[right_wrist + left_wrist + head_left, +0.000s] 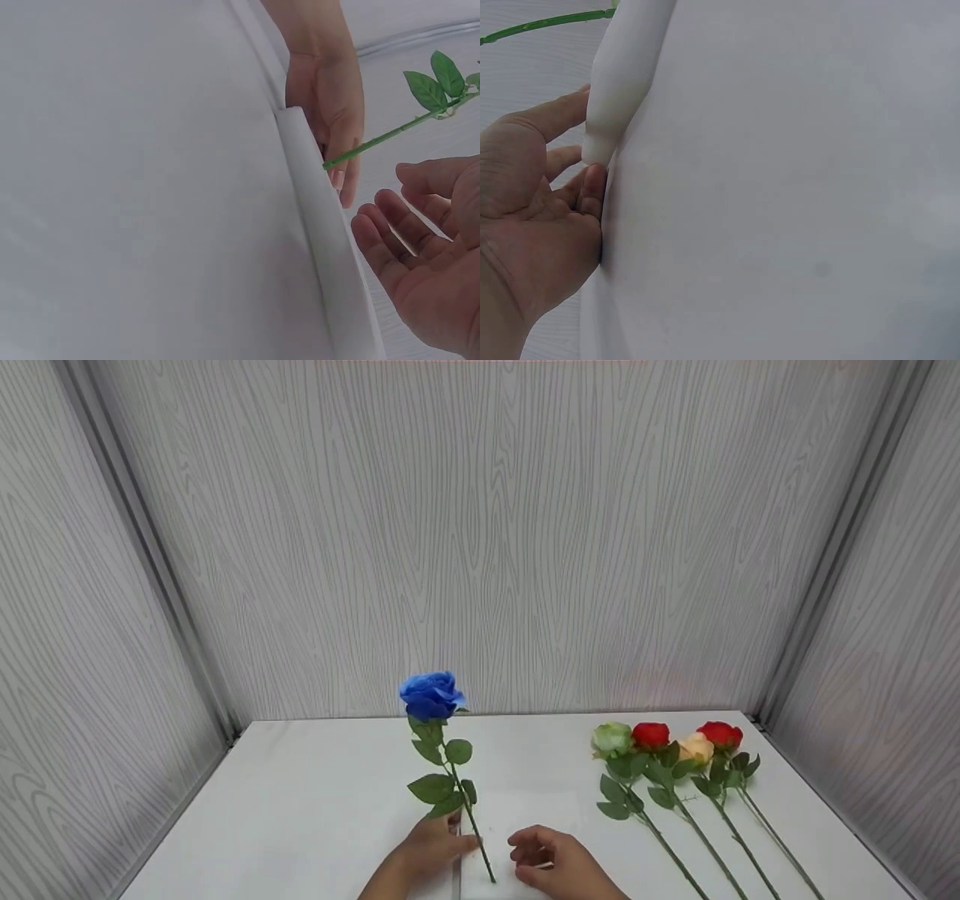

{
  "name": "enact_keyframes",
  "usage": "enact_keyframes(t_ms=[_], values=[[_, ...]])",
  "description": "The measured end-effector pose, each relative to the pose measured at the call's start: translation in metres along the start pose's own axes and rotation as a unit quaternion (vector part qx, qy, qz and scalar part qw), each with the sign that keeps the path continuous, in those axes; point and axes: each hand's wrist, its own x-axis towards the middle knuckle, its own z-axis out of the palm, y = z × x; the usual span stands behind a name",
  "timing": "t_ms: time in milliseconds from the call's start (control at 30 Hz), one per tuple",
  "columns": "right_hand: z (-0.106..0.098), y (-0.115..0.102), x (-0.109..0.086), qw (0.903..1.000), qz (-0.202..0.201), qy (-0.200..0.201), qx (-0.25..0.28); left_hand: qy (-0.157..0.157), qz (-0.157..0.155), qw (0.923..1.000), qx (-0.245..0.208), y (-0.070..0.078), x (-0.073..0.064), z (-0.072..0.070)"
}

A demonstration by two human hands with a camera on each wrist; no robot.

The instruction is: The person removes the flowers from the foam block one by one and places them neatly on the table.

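A blue rose (432, 696) with green leaves rises upright, tilted left, between the hands. Its stem's lower end lies beside the thick, smooth edge (319, 210) of a white object (630, 82) whose kind the frames do not show. My left hand (431, 847) is at the left end of that edge, its fingertips against both sides of it. In the head view the stem crosses just by this thumb. To the right of the stem is my right hand (559, 862), its fingers loosely bent with nothing between them; the right wrist view shows this hand (431, 255) near the stem, apart from it.
On the table's right side lie a green rose (613, 739), a red rose (650, 735), a peach rose (697, 748) and another red rose (721, 733), stems toward me. Grey wood-grain panels (480, 540) stand behind and at both sides of the white table (315, 787).
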Motion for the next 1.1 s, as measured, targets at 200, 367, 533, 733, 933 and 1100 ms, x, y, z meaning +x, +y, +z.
enact_keyframes(t_ms=[200, 367, 533, 733, 933, 1100], values=[[0.011, 0.002, 0.01, 0.9995, 0.007, -0.008, 0.028, 0.001, 0.026, 0.9997, -0.001, -0.001, -0.001, 0.0], [0.018, 0.002, 0.015, 0.9989, 0.002, -0.024, 0.039, 0.0, 0.036, 0.9994, 0.0, -0.004, 0.001, 0.001], [0.02, 0.005, 0.019, 0.9984, 0.01, -0.037, 0.041, -0.001, 0.034, 0.9994, -0.001, -0.005, 0.004, 0.001], [0.02, 0.01, 0.018, 0.9976, -0.01, -0.05, 0.047, 0.003, 0.042, 0.999, 0.015, -0.003, 0.003, 0.002], [0.022, 0.011, 0.019, 0.9981, -0.006, -0.041, 0.046, 0.008, 0.059, 0.9982, 0.011, -0.002, 0.0, 0.002], [0.024, 0.01, 0.019, 0.9982, 0.014, -0.021, 0.054, 0.007, 0.056, 0.9982, 0.021, -0.005, 0.001, 0.002]])
